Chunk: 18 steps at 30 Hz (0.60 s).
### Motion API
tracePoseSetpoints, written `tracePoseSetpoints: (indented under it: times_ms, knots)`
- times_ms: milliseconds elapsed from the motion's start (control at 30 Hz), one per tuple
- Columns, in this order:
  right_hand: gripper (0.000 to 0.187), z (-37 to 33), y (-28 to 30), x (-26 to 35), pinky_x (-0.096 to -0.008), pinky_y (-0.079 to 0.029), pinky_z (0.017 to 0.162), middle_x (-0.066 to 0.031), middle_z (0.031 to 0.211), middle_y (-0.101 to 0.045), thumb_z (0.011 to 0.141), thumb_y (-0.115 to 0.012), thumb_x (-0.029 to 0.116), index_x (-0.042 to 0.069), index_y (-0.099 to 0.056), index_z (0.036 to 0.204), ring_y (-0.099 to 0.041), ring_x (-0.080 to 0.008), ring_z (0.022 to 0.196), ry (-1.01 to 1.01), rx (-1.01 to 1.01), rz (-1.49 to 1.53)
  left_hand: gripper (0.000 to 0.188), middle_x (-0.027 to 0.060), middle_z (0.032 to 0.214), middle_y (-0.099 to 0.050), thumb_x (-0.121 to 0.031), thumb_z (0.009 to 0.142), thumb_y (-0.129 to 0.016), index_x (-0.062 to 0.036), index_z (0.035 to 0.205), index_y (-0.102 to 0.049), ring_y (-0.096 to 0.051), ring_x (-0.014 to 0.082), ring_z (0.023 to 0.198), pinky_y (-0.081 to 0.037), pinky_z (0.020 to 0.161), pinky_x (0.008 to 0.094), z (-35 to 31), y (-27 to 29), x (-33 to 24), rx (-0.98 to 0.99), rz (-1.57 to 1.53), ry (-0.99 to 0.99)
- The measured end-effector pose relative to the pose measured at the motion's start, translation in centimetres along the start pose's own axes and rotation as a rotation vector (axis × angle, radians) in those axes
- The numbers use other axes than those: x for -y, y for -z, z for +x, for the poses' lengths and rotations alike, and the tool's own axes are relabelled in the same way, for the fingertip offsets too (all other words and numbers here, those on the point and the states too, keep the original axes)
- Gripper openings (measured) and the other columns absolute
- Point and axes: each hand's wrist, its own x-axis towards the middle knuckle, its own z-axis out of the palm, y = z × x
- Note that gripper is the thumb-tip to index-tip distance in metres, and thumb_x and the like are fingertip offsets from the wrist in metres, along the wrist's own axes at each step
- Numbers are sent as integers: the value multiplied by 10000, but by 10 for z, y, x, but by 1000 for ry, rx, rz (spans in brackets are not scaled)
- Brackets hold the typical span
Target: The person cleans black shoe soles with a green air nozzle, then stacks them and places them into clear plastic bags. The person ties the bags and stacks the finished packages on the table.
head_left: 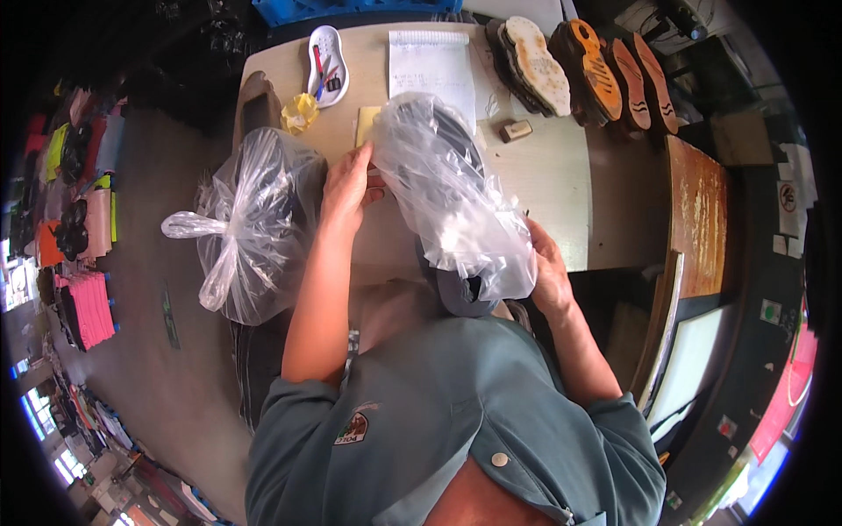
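A clear plastic bag (pixel 478 228) is pulled partly over dark grey, sole-shaped footwear pieces (pixel 465 302), whose near end sticks out uncovered close to my body. My left hand (pixel 351 186) is closed at the bag's far left side, thumb and fingers at its edge. At the near right side, my right hand (pixel 548 272) grips the bag, with some fingers hidden behind the plastic. Left of my left forearm sits a knotted clear plastic bag (pixel 254 223) with dark contents that I cannot make out.
On the table (pixel 548 193) lie a lined notepad (pixel 430 66), a white sole-shaped tray (pixel 327 61) holding small tools, a crumpled yellow piece (pixel 299 113) and a small block (pixel 515 131). White-topped soles (pixel 537 66), orange soles (pixel 592 70) and brown soles (pixel 631 83) stand back right.
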Motion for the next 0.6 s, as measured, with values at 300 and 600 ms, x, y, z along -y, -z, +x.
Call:
tracePoseSetpoints:
  times_ms: [300,600]
  knots:
    - [1129,-48,-26,39,-369,-400,1169,-186,1480,-552,750,-835,30,-47,-169,1658,-553,-252,1349,-237,-30,-391,315,36,1173,-714,-262,1030,-667,-56,1268,-664,-679,146,1063,-573,839,332,-67,5,1,225,76,-11]
    - [710,-71,-16,16,-359,-548,1001,-153,1304,-680,881,-783,21,-76,-443,1497,-699,-226,1123,-378,94,178,268,82,1209,-704,-182,1122,-470,-28,1291,-609,-684,205,1107,-575,969,407,-105,15,31,264,-573,330]
